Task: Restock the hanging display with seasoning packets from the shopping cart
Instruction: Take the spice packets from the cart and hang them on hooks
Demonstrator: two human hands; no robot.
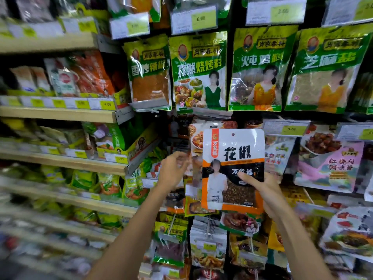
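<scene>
**Held item.** A white, orange and black seasoning packet (234,158) is held upright in front of the hanging display (230,57), near the middle of the view. Its printed face is turned toward the camera. A small hang hole (232,134) is visible at the top edge. Whether that hole is on a peg cannot be determined.

**Right hand.** The packet is gripped at its lower right corner by the right hand (270,193). The thumb (245,177) is laid across the printed front. The other fingers are hidden behind the packet. The forearm is extended up from the bottom of the view.

**Left hand.** The left hand (173,168) is raised just beside the packet's left edge and is apart from it. The fingers are loosely bent and slightly spread, and nothing is seen gripped in them. The fingertips are blurred, so contact with the goods hanging behind them cannot be determined.

**Display.**
- Directly behind the held packet, a column of hanging packets with food pictures (196,140) is partly covered by it.
- Above, four green packets (198,71) are hung side by side beneath yellow price tags (203,19).
- To the right of the held packet, a pink packet (331,164) is hung.
- Further packets are hung below the hands, down to the bottom of the view.

**Surroundings.** To the left, wooden shelves (60,115) are stocked with bagged goods. That area is heavily blurred, and the labels there cannot be read.
</scene>
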